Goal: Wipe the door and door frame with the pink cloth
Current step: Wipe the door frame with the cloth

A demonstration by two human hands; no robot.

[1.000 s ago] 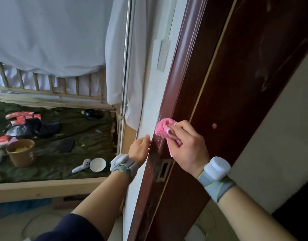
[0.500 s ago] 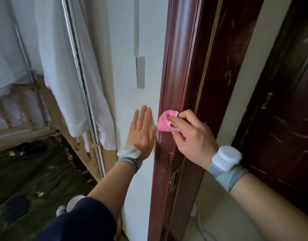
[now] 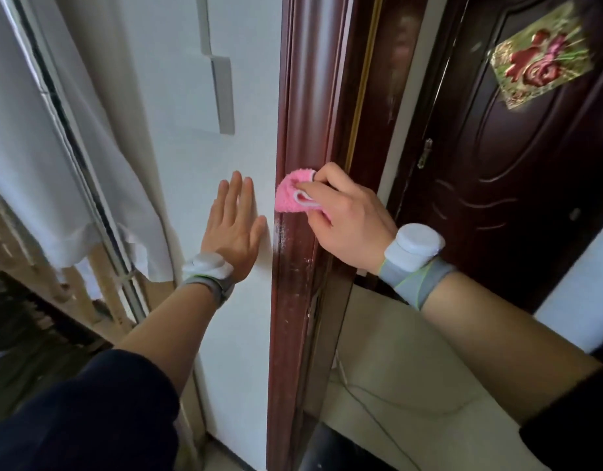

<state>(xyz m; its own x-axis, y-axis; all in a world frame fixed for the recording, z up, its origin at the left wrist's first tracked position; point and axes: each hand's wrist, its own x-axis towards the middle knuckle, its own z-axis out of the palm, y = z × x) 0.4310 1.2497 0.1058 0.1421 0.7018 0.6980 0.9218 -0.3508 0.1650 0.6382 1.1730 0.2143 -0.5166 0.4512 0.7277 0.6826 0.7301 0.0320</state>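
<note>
While my right hand (image 3: 347,219) grips the bunched pink cloth (image 3: 291,196) between thumb and fingers, it presses the cloth against the rounded front edge of the dark red door frame (image 3: 303,113), just at 9 o'clock of the knuckles. White scuffs and dust marks show on the frame at 6 o'clock of the cloth. My left hand (image 3: 233,226) lies flat and released, fingers spread, palm on the white wall (image 3: 252,137) just at 9 o'clock of the frame, holding nothing. Both wrists carry grey bands with white pucks. At 12 o'clock of the left hand a white plastic conduit (image 3: 222,93) runs up the wall. A white curtain (image 3: 55,147) hangs at 9 o'clock of it. At 2 o'clock of the right hand stands a dark brown door (image 3: 517,164) with a red-and-gold sticker (image 3: 541,59).
</note>
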